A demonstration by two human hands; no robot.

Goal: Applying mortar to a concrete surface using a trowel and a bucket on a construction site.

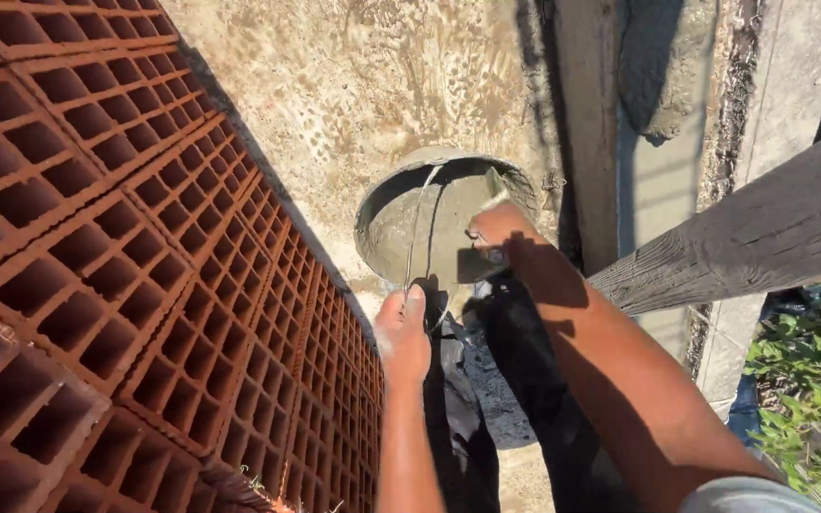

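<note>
My left hand point(403, 334) gripped the wire handle point(417, 237); my right hand point(498, 228) reached into the bucket point(387, 228), grip hidden. Steady lift kept mortar level, I judged.

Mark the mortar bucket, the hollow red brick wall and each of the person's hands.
mortar bucket point(401, 223): head view, grey inner wall.
hollow red brick wall point(125, 247): head view, brick face.
left hand point(403, 332): head view, back of hand.
right hand point(498, 228): head view, knuckles at the bucket's rim.
</note>
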